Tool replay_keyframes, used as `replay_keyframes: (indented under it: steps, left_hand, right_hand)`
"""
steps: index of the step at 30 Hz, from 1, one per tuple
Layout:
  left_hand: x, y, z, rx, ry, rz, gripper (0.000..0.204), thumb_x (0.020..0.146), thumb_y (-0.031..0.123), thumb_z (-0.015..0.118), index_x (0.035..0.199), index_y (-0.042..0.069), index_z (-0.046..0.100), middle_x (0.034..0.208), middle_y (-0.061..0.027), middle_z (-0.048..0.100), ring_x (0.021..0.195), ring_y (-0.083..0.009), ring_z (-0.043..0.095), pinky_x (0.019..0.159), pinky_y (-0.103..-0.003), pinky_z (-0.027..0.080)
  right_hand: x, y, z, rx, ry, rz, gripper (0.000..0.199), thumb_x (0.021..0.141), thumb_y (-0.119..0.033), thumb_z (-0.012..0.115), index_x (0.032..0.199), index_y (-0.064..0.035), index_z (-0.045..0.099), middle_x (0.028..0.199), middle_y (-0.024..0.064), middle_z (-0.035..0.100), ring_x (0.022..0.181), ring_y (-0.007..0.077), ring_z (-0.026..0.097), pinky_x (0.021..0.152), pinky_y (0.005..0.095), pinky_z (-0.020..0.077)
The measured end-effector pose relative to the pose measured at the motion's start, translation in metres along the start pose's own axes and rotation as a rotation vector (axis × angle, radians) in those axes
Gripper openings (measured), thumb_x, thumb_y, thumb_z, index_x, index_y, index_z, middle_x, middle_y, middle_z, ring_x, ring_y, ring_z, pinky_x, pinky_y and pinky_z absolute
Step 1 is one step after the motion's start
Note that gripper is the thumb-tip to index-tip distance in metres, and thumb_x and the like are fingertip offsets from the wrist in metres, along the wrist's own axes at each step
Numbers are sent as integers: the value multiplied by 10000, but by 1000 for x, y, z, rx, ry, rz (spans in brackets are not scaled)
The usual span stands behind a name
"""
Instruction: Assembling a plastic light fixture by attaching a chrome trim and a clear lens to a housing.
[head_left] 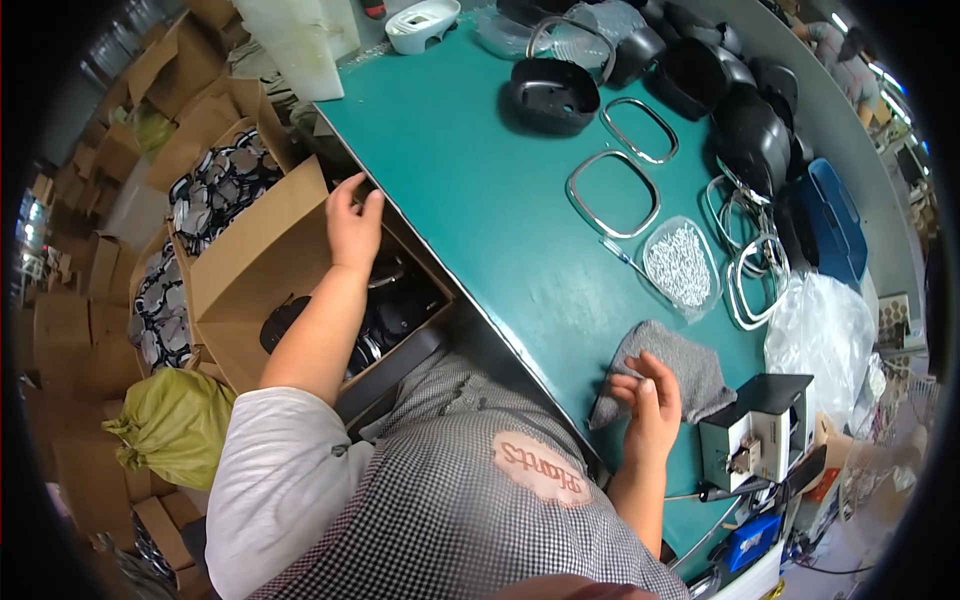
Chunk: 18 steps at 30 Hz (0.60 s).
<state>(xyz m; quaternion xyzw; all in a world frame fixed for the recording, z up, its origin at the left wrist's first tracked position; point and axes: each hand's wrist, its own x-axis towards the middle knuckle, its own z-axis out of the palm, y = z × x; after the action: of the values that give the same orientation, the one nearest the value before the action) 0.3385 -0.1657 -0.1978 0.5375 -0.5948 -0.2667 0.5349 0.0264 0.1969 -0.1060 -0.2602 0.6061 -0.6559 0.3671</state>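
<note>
Right hand (650, 400) is at the near table edge, fingers curled narrow and pinching a corner of the grey cloth (680, 368), which lies flat on the green table (470, 170). Just right of it is a small grey box-shaped device (762, 435).

Left hand (352, 225) reaches off the table's left side, fingers loosely spread, resting on the top flap of an open cardboard box (260, 260). It holds nothing. Inside the box are dark, glossy parts (395, 310), too shadowed to identify.

Mid-table: clear shallow tray (681, 266) full of small white pieces, loose metal rings (613, 193) beside it, more rings stacked at right (755, 275).

Far: black plastic shell (555, 95) sits alone, with a row of similar shells (745, 120) along the far right edge. White housing (422, 24) at the far end.

Left floor: more cartons holding black-and-white parts (215, 185).
</note>
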Motion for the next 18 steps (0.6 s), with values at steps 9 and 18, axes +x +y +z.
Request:
replay_keyframes:
  steps: [9, 18]
  left_hand:
    - [-20, 131, 67, 5, -236, 510, 234, 852, 81, 671, 1083, 41, 662, 1153, -139, 636, 1093, -288, 599, 951, -369, 468]
    - [-42, 165, 119, -211, -874, 302, 213, 852, 60, 684, 1062, 27, 677, 984, -74, 653, 840, -163, 630, 793, -290, 517]
  right_hand:
    - [15, 7, 8, -87, 75, -100, 314, 969, -51, 547, 1274, 27, 552, 1164, 164, 639, 933, 195, 662, 846, 317, 529]
    - [38, -4, 13, -621, 155, -323, 273, 827, -107, 709, 1092, -44, 691, 994, 135, 712, 904, 284, 679, 807, 360, 533]
